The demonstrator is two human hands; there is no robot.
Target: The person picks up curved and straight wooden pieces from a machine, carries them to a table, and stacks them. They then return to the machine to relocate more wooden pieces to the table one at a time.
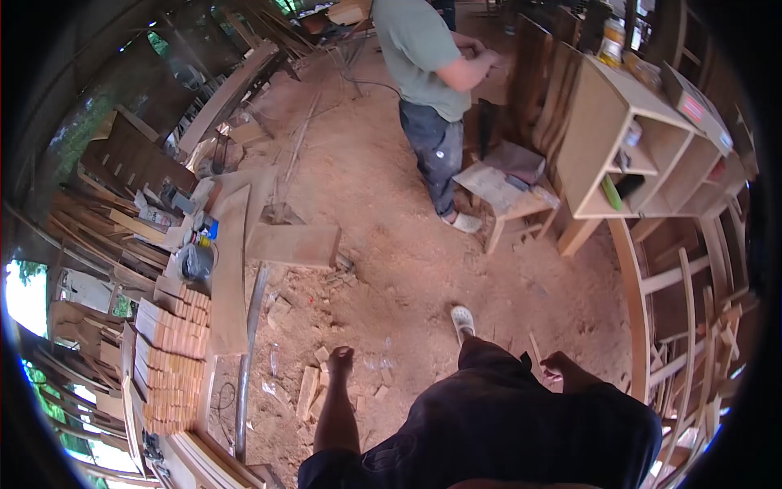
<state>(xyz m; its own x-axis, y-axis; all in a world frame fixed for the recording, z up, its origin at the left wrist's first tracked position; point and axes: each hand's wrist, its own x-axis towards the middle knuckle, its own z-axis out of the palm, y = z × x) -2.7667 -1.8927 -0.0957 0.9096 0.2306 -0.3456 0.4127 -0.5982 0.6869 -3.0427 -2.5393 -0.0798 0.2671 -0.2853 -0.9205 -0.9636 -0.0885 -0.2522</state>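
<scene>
Head view: hands free over wood offcuts

I log left hand (340,357) curled shut, empty, above small wood offcuts (308,389) on the sawdust floor (407,269); likely light, stiff, splintery, best gripped by long edges. Right hand (564,368) loosely curled, empty.

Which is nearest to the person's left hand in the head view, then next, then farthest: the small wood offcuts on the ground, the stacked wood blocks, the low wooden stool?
From the left hand:
1. Wood offcuts, just beside and below it on the ground.
2. Stacked wood blocks, farther left.
3. Low wooden stool, far up and right, beside the co-worker.
</scene>
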